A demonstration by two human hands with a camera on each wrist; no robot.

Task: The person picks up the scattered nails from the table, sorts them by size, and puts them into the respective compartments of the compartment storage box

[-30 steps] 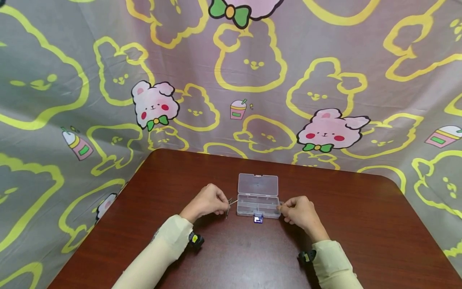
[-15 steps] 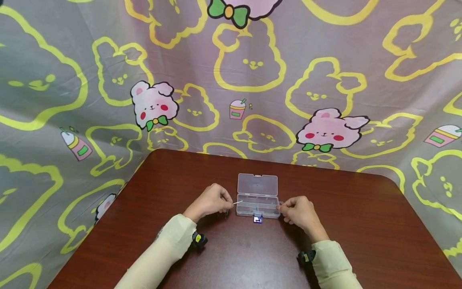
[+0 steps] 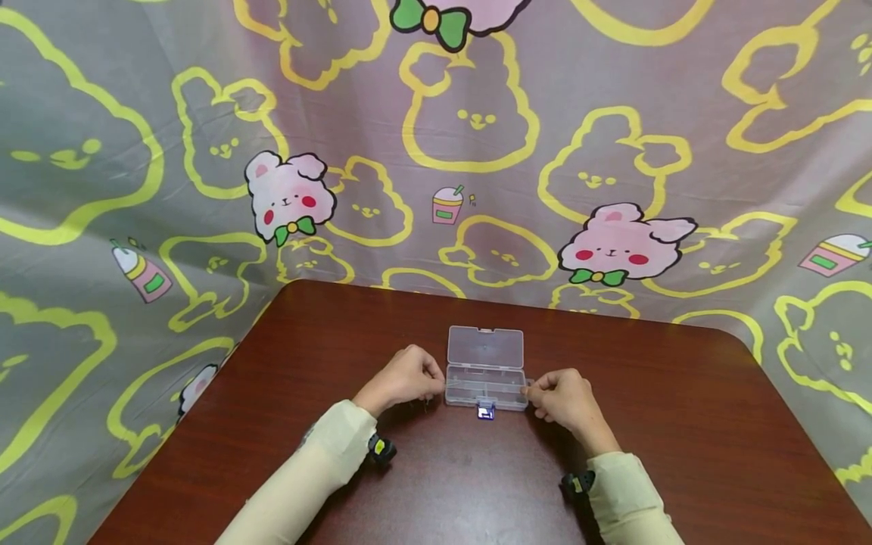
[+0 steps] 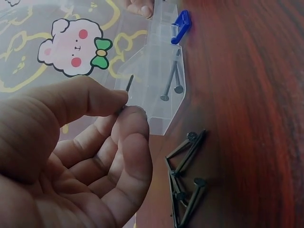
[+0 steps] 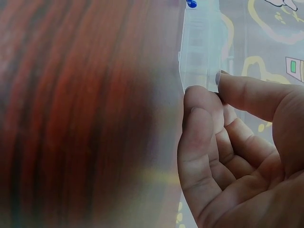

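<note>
Cartoon-print cloth hangs behind; dark wood tabletop w/ an open clear box. L hand has fingers pinching one nail, approx. at box's left end; R hand fingers grip its right end. Two nails lie inside; loose nails sit just beside its left end. I'd steady box w/ a light R grip & lower the nail fully past rim b4 letting go.
</note>
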